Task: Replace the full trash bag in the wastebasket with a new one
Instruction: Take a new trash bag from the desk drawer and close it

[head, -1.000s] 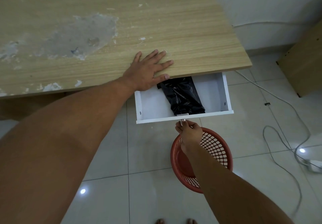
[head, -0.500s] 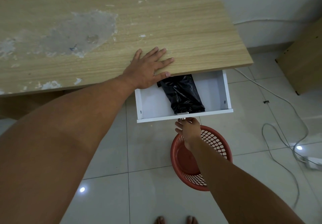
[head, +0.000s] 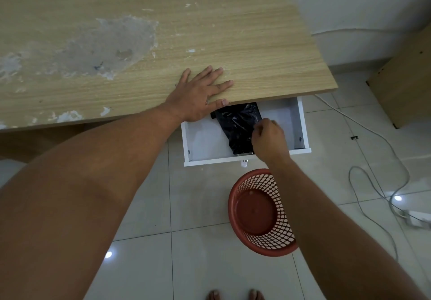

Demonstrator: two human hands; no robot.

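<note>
The right hand (head: 268,137) has moved. A moment ago it was down at the little knob (head: 244,163) on the front of the white drawer (head: 203,141). Now it has let go of the knob and gone up over the drawer's front edge and into the drawer. Its fingers are curled, and their tips are at the right edge of the black trash bag (head: 238,124). It looks like they are pinching the bag, but the back of the hand hides the tips, so I cannot tell for sure.

The left hand (head: 200,92) has not moved. It lies flat on the wooden desk (head: 233,31) with fingers straight and spread, holding nothing. Its thumb sits right at the desk's front edge, just above the top of the bag.

The black bag lies folded inside the drawer, just to the left of the right hand and partly under it. The far end of the bag goes under the desk top.

The red wastebasket (head: 258,213) stands on the white floor tiles (head: 198,206), below the right hand and beside the right forearm. No bag is in it; its bare red bottom shows.

So I think the full bag is already out, the drawer is open far enough, and the job now is to get the new bag. Next the right hand likely needs to lift the bag out and bring it down to the basket. The bag looks thin and slippery, so a firm pinch would help.
</note>
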